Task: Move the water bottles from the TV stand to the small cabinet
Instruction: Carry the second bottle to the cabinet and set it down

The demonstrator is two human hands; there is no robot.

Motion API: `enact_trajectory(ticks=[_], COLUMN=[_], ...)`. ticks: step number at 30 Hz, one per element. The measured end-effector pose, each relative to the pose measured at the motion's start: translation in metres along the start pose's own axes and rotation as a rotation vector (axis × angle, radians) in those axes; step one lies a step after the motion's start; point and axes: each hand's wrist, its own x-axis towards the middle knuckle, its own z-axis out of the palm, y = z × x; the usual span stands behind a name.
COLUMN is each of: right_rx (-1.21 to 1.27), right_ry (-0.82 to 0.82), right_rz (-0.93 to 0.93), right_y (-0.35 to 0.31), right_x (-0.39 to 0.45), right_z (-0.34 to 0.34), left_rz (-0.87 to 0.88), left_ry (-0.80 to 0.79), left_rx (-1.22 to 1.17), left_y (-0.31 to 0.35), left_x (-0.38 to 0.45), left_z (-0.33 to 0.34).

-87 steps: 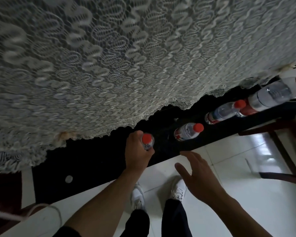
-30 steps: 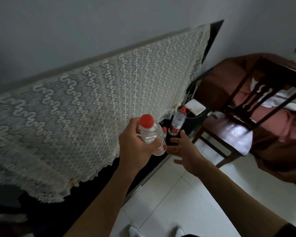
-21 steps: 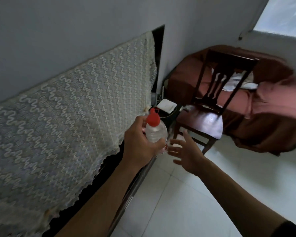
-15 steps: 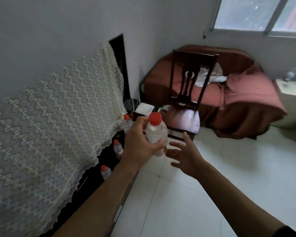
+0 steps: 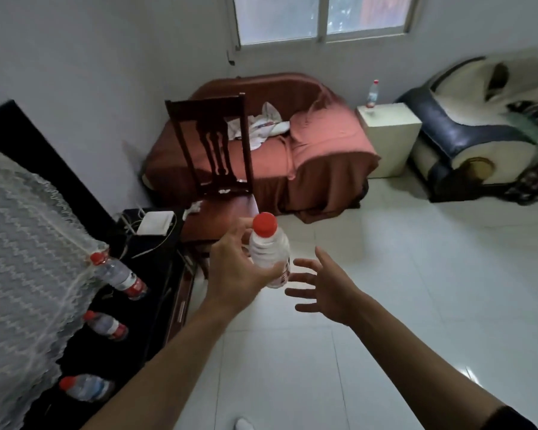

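Note:
My left hand grips a clear water bottle with a red cap, held upright in front of me over the floor. My right hand hovers just to its right, fingers spread, holding nothing. Three more red-capped bottles stand on the black TV stand at the left, below a lace-covered TV. Across the room stands a small cream cabinet with one bottle on top.
A dark wooden chair stands ahead, next to the TV stand. Behind it is a sofa under a reddish cover. A dark blue and cream armchair sits right of the cabinet. White tiled floor stretches between me and the cabinet.
My left hand lifted the bottle off the TV stand. My view has swung right from the stand to the room, bringing the cabinet and armchair into sight.

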Motion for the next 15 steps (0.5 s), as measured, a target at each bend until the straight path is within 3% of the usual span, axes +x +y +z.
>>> enact_trajectory(ticks=[15], right_rx=[0.212], right_ry=[0.414], right_rz=[-0.150], right_y=[-0.107], right_x=[0.001], right_z=[-0.156], left_rz=[0.190], left_ry=[-0.235], left_rx=[-0.271], left_y=[0.047], left_x=[0.158], left_z=[0.173])
